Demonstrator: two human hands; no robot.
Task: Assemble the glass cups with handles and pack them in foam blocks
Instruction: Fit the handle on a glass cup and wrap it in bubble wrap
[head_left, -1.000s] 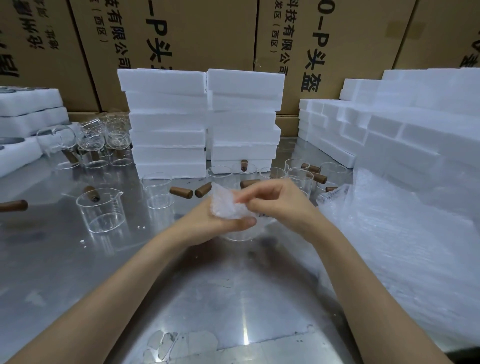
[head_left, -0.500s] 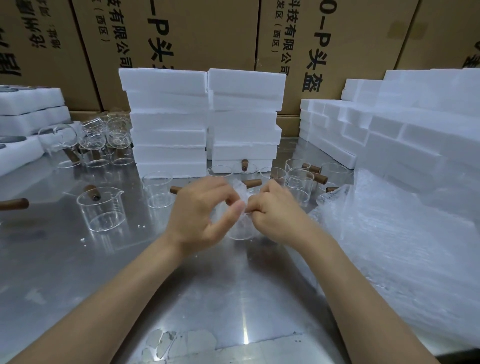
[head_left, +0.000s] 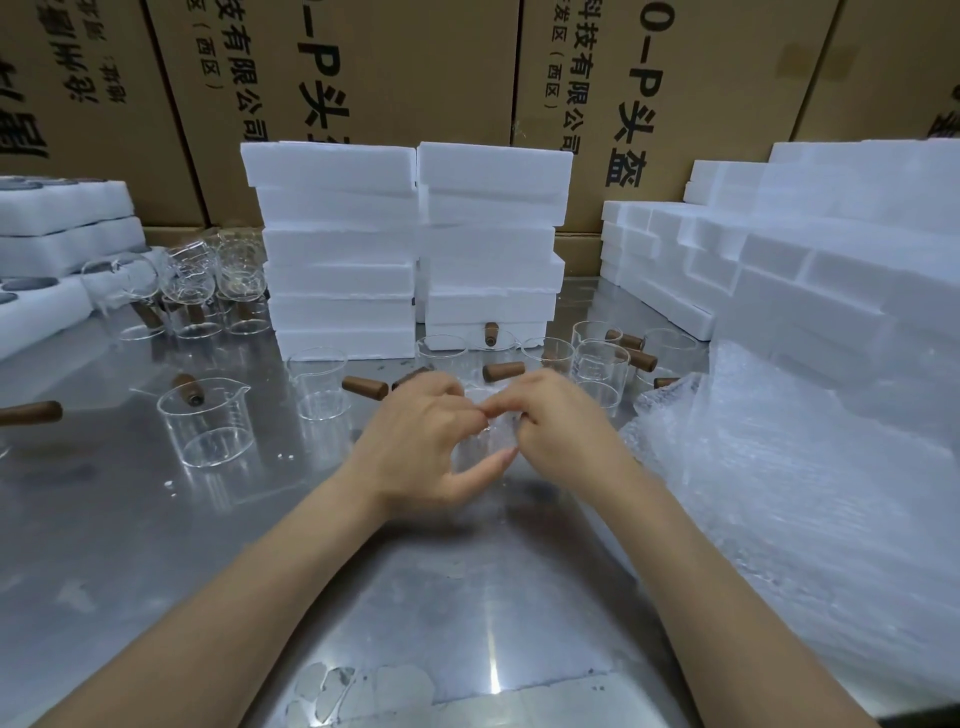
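My left hand (head_left: 423, 447) and my right hand (head_left: 563, 426) are closed together around a glass cup wrapped in bubble wrap (head_left: 485, 441), low over the steel table (head_left: 467, 597). The cup is mostly hidden by my fingers. Several bare glass cups (head_left: 208, 421) and loose brown wooden handles (head_left: 364, 387) stand around my hands. Two stacks of white foam blocks (head_left: 410, 249) rise behind them.
A pile of bubble wrap sheets (head_left: 810, 499) fills the right side. More foam blocks (head_left: 779, 260) are stacked back right, and foam trays (head_left: 57, 234) sit at the far left. Cups with handles (head_left: 187, 291) cluster back left. Cardboard boxes (head_left: 415, 67) form the back wall.
My left hand turned over from palm-up under the wrap to covering the cup from the left. Both hands pressed the bubble wrap down and closed it around the cup.
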